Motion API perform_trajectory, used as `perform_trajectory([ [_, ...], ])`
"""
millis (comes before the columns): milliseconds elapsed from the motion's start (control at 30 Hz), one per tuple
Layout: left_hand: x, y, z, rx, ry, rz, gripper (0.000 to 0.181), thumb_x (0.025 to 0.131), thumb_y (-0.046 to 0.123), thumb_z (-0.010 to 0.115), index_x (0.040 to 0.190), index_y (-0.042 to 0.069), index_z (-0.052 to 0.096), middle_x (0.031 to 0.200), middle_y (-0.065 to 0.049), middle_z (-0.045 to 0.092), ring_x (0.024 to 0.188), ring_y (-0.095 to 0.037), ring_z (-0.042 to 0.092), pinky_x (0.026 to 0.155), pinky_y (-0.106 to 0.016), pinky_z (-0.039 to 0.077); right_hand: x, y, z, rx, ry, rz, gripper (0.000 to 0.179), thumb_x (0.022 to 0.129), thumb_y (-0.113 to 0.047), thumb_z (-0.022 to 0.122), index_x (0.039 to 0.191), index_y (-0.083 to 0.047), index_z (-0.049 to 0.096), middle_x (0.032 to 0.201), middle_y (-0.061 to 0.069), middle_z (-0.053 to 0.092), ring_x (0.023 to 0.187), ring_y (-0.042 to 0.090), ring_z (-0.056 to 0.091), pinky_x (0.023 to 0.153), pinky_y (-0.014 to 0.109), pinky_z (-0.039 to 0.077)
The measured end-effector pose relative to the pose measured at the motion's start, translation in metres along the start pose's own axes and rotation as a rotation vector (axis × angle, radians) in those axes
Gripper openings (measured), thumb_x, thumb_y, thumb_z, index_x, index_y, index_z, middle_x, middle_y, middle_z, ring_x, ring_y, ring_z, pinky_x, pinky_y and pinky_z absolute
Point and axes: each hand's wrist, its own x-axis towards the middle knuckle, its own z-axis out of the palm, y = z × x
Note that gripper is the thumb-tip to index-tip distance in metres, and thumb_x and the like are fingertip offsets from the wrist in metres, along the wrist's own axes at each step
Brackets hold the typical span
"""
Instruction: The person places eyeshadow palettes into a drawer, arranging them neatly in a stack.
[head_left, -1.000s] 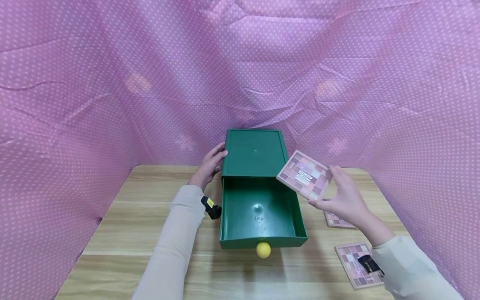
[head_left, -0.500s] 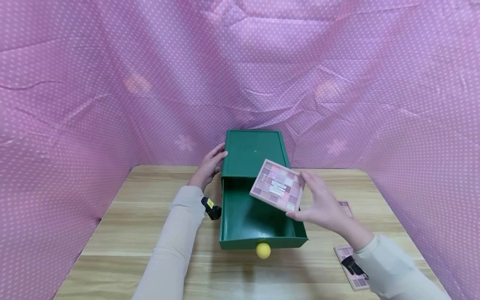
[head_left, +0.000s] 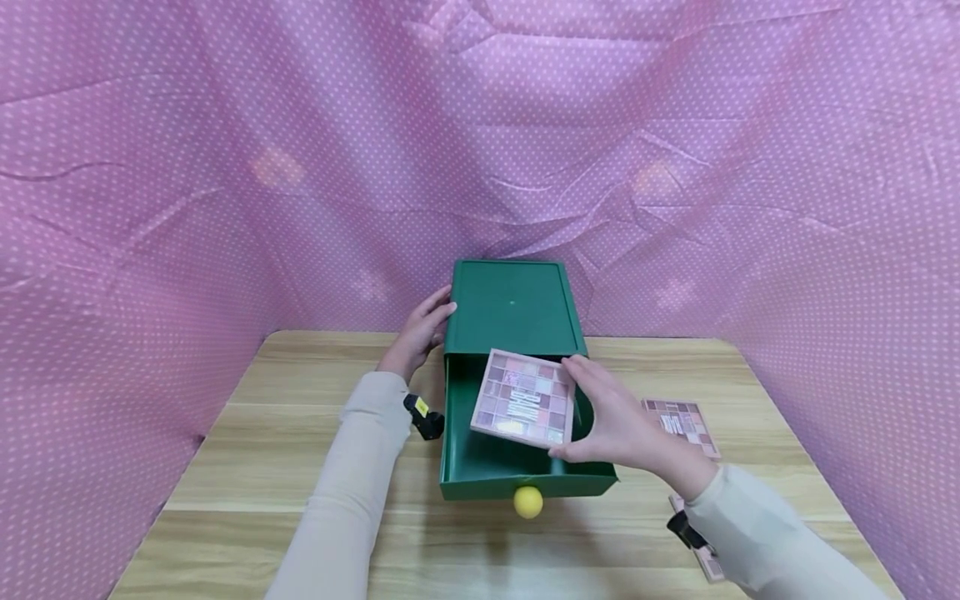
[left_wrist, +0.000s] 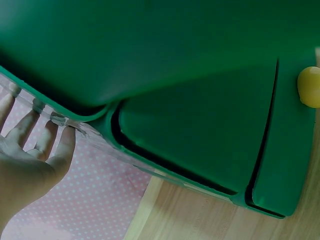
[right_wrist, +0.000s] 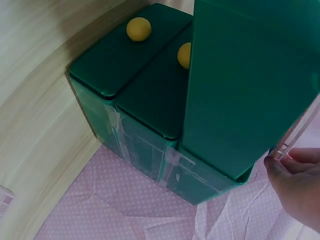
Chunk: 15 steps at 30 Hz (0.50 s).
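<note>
My right hand point(head_left: 611, 417) pinches a pink-framed eyeshadow palette point(head_left: 521, 400) by its right edge, thumb at the near corner and fingers at the far one. The palette hangs tilted over the pulled-out top drawer point(head_left: 487, 488) of a green drawer unit point(head_left: 517, 304), covering part of the drawer's inside. A round yellow knob point(head_left: 528, 502) sits on the drawer's front. On the unit's left side rests my left hand point(head_left: 415, 337); its spread fingertips point(left_wrist: 65, 145) touch the side wall in the left wrist view.
Two more palettes lie on the wooden table at the right, one point(head_left: 678, 423) behind my forearm, another point(head_left: 710, 565) mostly under my sleeve. Lower drawers point(right_wrist: 95, 77) with yellow knobs are shut. Clear tape point(right_wrist: 175, 159) runs along the unit's side. Pink dotted cloth point(head_left: 480, 167) surrounds the table.
My right hand has carried the palette left and toward me, from beside the unit to over the drawer. The left hand stays at the unit's side.
</note>
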Motion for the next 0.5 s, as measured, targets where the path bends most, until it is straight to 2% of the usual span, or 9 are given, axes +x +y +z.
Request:
perform_trajectory([
  [167,0.01,-0.012,-0.004,-0.029,0.012,0.007,0.049,0.087,0.025,0.052,0.133,0.022,0.035,0.134,0.0,0.032,0.114,-0.018,0.039,0.069,-0.023,0.046,0.001,0.001,0.006,0.012,-0.026,-0.04,0.102,0.054,-0.05,0.074,0.132,0.0,0.031,0.134,0.016,0.029,0.121,0.03,0.026,0.091,0.051,0.029],
  [367,0.01,-0.013,-0.003,-0.041,0.032,0.002,0.047,0.087,0.024,0.052,0.132,0.022,0.037,0.132,0.001,0.034,0.112,-0.017,0.041,0.068,-0.024,0.047,0.004,0.001,0.013,0.026,-0.065,-0.055,0.099,0.054,-0.045,0.076,0.131,0.0,0.033,0.133,0.016,0.03,0.121,0.03,0.025,0.091,0.049,0.029],
  [500,0.008,-0.012,-0.003,-0.053,0.021,-0.004,0.048,0.088,0.023,0.051,0.133,0.021,0.034,0.134,0.0,0.032,0.113,-0.018,0.04,0.066,-0.022,0.047,0.008,0.001,0.017,0.01,-0.09,-0.072,0.098,0.054,-0.044,0.076,0.13,0.001,0.034,0.133,0.016,0.03,0.122,0.028,0.025,0.092,0.046,0.03],
])
